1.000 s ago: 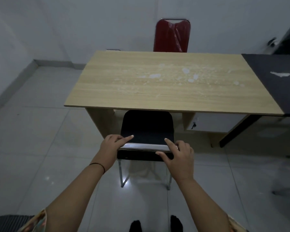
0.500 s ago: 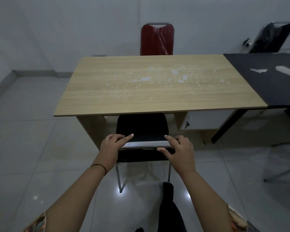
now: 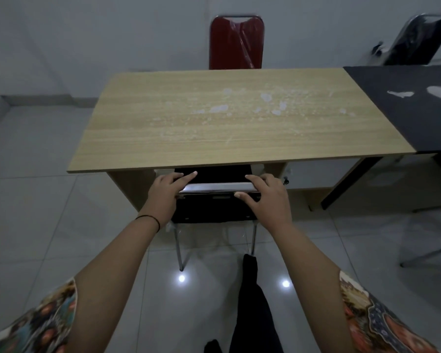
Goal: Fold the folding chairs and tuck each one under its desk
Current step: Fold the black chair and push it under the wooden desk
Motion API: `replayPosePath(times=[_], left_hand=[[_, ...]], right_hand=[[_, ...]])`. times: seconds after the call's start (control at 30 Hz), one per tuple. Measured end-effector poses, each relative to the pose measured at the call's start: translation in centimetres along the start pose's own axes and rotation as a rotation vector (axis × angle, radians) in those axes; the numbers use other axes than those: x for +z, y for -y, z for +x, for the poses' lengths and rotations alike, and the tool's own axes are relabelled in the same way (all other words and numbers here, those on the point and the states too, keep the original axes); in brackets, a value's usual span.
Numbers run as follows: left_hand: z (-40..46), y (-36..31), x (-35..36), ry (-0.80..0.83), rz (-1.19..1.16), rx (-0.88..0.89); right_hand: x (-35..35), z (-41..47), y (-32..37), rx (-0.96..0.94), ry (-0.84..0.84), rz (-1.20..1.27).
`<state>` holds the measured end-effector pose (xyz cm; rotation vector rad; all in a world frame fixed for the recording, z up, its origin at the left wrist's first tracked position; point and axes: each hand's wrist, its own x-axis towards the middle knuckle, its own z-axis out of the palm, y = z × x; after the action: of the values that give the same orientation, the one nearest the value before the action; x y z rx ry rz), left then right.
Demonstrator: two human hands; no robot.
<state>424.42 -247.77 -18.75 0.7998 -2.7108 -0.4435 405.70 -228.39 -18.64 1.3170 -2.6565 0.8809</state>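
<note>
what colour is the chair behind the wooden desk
Red, with a metal frame: the chair stands against the wall behind the wooden desk, clearest in the head view.

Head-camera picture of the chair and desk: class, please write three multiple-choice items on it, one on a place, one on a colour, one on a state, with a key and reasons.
1. Where is the black chair?
A. On top of the wooden desk
B. At the near edge of the wooden desk, partly under it
C. Against the far wall

2. What colour is the chair behind the wooden desk?
A. Red
B. Green
C. Yellow

3. What are the two hands doing?
A. Hanging free
B. Lying flat on the desktop
C. Resting on the black chair's metal top bar

Key: 1 B, its far part is hidden below the desktop edge. 2 A, the red chair stands by the wall. 3 C, the left hand and right hand lie on the metal top bar, thumbs below it.
</note>
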Motion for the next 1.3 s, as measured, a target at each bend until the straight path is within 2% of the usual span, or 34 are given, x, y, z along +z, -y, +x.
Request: replayPosePath(times=[0.4, 0.6, 0.9, 1.3], left_hand=[[2.3, -0.1, -0.4, -0.014, 0.007, 0.046], [3.5, -0.1, -0.1, -0.005, 0.01, 0.009], [4.5, -0.7, 0.1, -0.013, 0.048, -0.01], [5.8, 0.8, 0.2, -0.029, 0.11, 0.012]], right_hand=[[0.4, 2.7, -0.7, -0.005, 0.019, 0.036], [0.2, 4.1, -0.8, 0.052, 0.124, -0.002], [-0.6, 5.4, -1.3, 0.081, 0.214, 0.073], [0.1, 6.5, -1.2, 0.069, 0.212, 0.077]])
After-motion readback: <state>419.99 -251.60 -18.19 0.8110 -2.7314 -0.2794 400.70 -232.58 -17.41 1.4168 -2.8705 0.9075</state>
